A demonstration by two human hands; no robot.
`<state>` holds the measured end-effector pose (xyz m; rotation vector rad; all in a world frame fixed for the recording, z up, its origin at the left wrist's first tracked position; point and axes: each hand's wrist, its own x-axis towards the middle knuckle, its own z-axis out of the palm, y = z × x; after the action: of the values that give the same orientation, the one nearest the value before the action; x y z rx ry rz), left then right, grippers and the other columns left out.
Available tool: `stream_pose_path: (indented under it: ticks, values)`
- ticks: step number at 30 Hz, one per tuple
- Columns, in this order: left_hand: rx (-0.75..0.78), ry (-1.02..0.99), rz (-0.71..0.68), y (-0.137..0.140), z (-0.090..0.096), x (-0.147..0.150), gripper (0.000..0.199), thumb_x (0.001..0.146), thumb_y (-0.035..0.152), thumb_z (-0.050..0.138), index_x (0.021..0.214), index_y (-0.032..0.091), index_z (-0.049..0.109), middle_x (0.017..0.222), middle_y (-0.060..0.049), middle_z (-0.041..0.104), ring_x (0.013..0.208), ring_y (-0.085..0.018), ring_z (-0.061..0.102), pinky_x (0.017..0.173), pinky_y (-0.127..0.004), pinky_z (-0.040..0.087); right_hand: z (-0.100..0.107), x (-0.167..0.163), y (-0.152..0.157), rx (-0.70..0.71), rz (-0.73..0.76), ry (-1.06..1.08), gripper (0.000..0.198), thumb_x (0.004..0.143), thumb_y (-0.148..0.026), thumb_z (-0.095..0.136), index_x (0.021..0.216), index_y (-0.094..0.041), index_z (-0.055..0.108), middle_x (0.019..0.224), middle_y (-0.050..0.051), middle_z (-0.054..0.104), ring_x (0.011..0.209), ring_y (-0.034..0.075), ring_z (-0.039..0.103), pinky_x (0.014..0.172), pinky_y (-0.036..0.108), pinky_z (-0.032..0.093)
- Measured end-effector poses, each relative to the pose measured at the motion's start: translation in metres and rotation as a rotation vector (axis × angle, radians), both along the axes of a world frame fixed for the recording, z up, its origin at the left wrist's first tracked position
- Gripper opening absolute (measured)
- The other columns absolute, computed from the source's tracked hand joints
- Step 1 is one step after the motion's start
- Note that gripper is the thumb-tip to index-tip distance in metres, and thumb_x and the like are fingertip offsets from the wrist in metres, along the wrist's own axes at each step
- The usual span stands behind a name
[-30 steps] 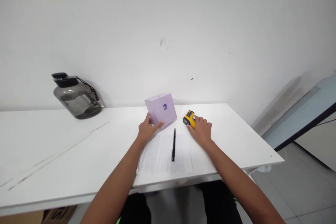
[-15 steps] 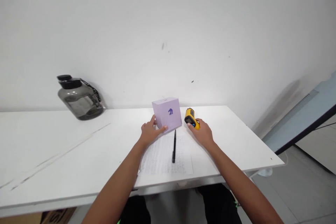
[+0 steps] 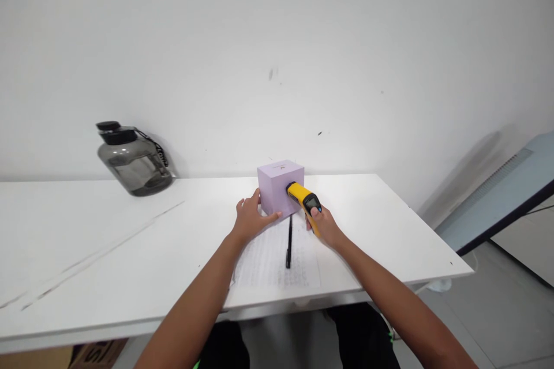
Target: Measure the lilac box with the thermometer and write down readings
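Note:
A light purple box [image 3: 273, 191] stands upright on the white table, one corner turned toward me. My left hand [image 3: 253, 218] grips its lower left side, the thumb across the near face and the fingers round the left edge. In my right hand [image 3: 324, 225] is a yellow and black infrared thermometer [image 3: 303, 196], held by its handle. Its nose points at the box's right-hand face, touching it or very close; I cannot tell which. A black pen [image 3: 289, 242] lies on a printed sheet of paper [image 3: 264, 265] just in front of the box.
A grey see-through water bottle [image 3: 135, 164] with a black lid stands at the back left against the wall. The white table [image 3: 130, 277] ends at its right edge, beside a leaning grey-blue panel [image 3: 493, 196]. A cardboard box [image 3: 97, 354] shows below the table.
My right hand has swung the thermometer left and turned its nose onto the box. The box has been rotated and set more upright by my left hand.

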<state>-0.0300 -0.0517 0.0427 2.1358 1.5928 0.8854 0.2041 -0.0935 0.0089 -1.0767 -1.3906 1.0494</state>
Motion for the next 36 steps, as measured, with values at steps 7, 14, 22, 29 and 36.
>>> stream_pose_path:
  ticks: [7,14,22,29,36]
  values:
    - [0.025,-0.009,0.006,0.003,-0.003,-0.001,0.073,0.069,0.068,0.068,0.125,0.024,0.050,0.109,-0.007,0.070,0.111,-0.032,0.063,0.108,-0.051,0.037,-0.008,0.002,0.004,0.013,-0.007,-0.057,0.065,0.079,-0.085,0.053,0.091,-0.021,0.056,0.066,-0.002,0.054,0.058,0.015,0.053,0.057,0.028,0.041]
    - [0.008,-0.038,0.017,0.006,-0.004,-0.002,0.076,0.067,0.068,0.070,0.126,0.024,0.051,0.108,-0.007,0.071,0.107,-0.031,0.065,0.104,-0.048,0.041,-0.005,0.001,0.002,0.028,-0.004,-0.085,0.068,0.079,-0.086,0.051,0.093,-0.020,0.058,0.066,-0.002,0.053,0.060,0.015,0.053,0.060,0.029,0.044]
    - [-0.111,-0.138,0.126,0.011,-0.008,-0.002,0.079,0.070,0.068,0.067,0.132,0.021,0.053,0.113,-0.010,0.071,0.108,-0.030,0.065,0.100,-0.044,0.046,0.014,0.000,-0.011,0.053,-0.371,-0.361,0.069,0.076,-0.074,0.064,0.122,-0.022,0.061,0.115,0.009,0.068,0.101,0.028,0.064,0.086,0.040,0.050]
    - [-0.168,-0.169,0.147,0.013,-0.009,-0.003,0.081,0.071,0.069,0.066,0.135,0.021,0.052,0.119,-0.011,0.070,0.113,-0.031,0.063,0.099,-0.044,0.047,0.021,0.014,-0.007,0.007,-0.486,-0.458,0.061,0.084,-0.062,0.061,0.129,-0.022,0.060,0.128,0.011,0.065,0.114,0.030,0.063,0.096,0.045,0.048]
    - [-0.165,-0.187,0.147,0.014,-0.013,-0.003,0.084,0.072,0.069,0.066,0.138,0.021,0.050,0.119,-0.011,0.069,0.115,-0.031,0.062,0.100,-0.044,0.045,0.021,0.013,-0.006,0.012,-0.482,-0.460,0.060,0.086,-0.060,0.060,0.131,-0.021,0.060,0.127,0.010,0.066,0.113,0.029,0.063,0.096,0.042,0.048]
